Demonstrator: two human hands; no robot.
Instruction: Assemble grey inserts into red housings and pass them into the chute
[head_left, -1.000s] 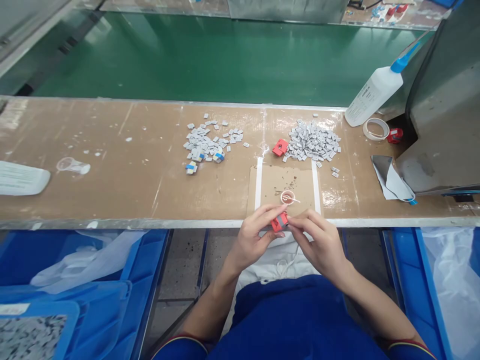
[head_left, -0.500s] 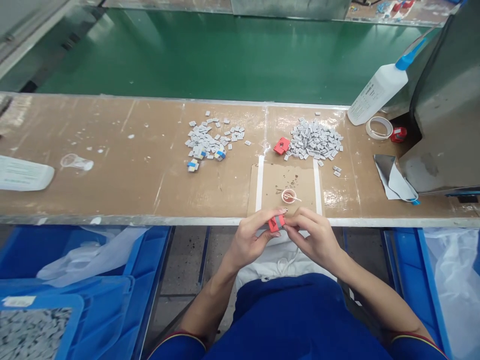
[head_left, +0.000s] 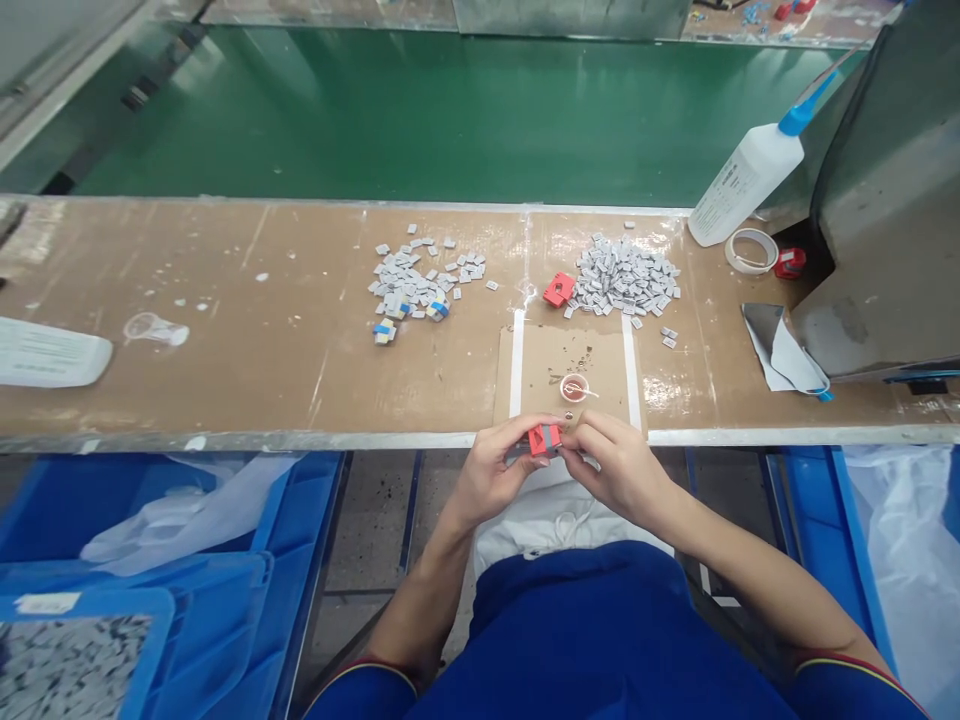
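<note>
Over the table's front edge, my left hand grips a small red plastic block with a grey band across it. My right hand is closed, its fingertips pinched at the block's right side; whether a small piece sits between them is hidden. Just beyond the hands stands a small round cup of reddish-brown content with a thin white stick in it. Another red block lies beside a heap of small grey tiles. A second group of grey tiles lies further left, with several blue-banded pale blocks.
A white bottle with a blue nozzle and a tape roll stand at the right. A bottle lies at the far left. Blue bins flank me below the table. A green belt runs behind.
The red block has turned slightly in my left hand, and both hands stay close around it. The whole view has shifted a little.
</note>
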